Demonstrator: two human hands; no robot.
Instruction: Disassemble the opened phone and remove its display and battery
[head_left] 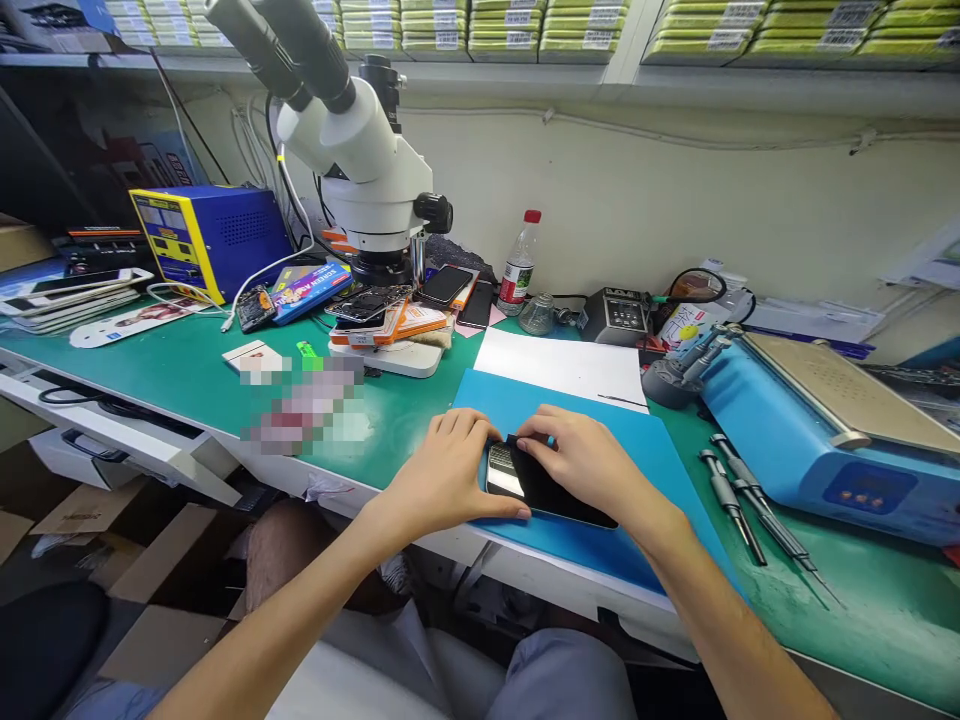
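Observation:
A black phone [564,493] lies flat on a blue mat [660,450] near the front edge of the bench. Its left end shows a shiny, pale reflecting area. My left hand [448,470] wraps round that left end, with the thumb along the near edge and the fingers at the far side. Over the far edge, my right hand [581,455] pinches a small dark piece [512,440] between thumb and fingertips. Whether that piece is joined to the phone is too small to tell.
A white sheet [559,362] lies behind the mat. A microscope [367,160] stands at the back left, beside stacked phones. Screwdrivers [731,505] and a blue heating device [847,420] are to the right. A bottle [517,265] stands near the wall.

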